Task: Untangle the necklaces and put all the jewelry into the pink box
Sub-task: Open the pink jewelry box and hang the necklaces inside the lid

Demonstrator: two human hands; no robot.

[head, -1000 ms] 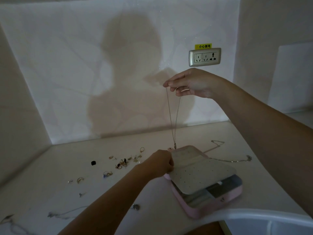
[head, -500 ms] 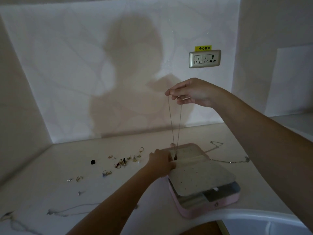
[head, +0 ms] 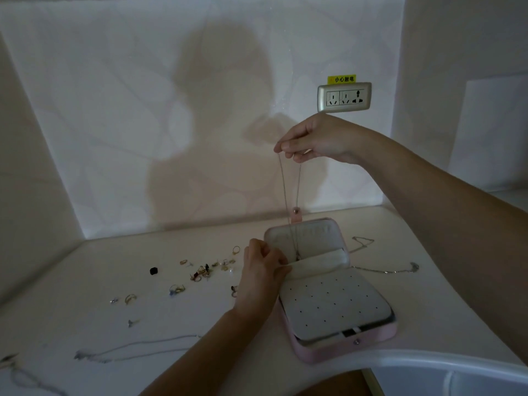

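While the right hand pinches the necklace between thumb and fingertips, both chain strands hang straight below the grip. Their lower end sits at the lid pocket of the open pink box. The left hand pinches the pocket edge, beneath the right-hand grip. Loose rings lie left of this lower grip; another chain lies right of it.

Bare left hand and right hand, forearms bare too (dimly lit).
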